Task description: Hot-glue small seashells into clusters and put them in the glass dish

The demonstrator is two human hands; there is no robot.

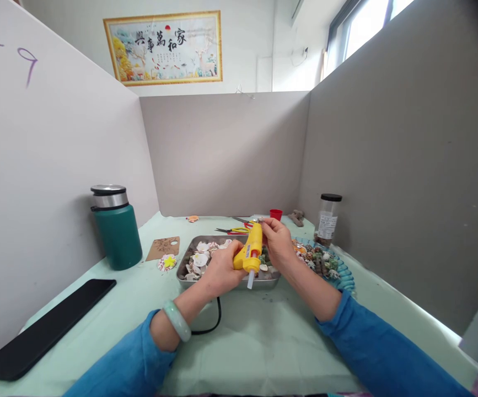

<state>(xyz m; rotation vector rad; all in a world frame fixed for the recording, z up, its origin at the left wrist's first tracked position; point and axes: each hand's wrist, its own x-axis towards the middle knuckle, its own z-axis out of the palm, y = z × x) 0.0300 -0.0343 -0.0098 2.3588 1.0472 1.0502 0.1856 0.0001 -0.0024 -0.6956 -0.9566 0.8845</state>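
Observation:
Over the metal tray, my left hand (223, 266) is closed round the handle of a yellow hot glue gun (250, 251). The gun's tip points away from me, and a pale glue stick (251, 280) juts from its rear. My right hand (278, 241) is beside the tip, thumb and fingers pinched together. Whatever lies in that pinch is too small and too hidden to name. Below the hands, the tray (189, 284) holds white shells (199, 259) on its left side. A black cord (213, 329) curves beneath my left wrist.
A blue plate (348, 280) of small shells sits right, near a black-lidded jar (327, 223). Behind the tray are pliers (232, 230) and a red cup (275, 214). Leftward stand a green bottle (118, 234), a brown card (163, 248), a shell flower (167, 262) and a black slab (52, 325).

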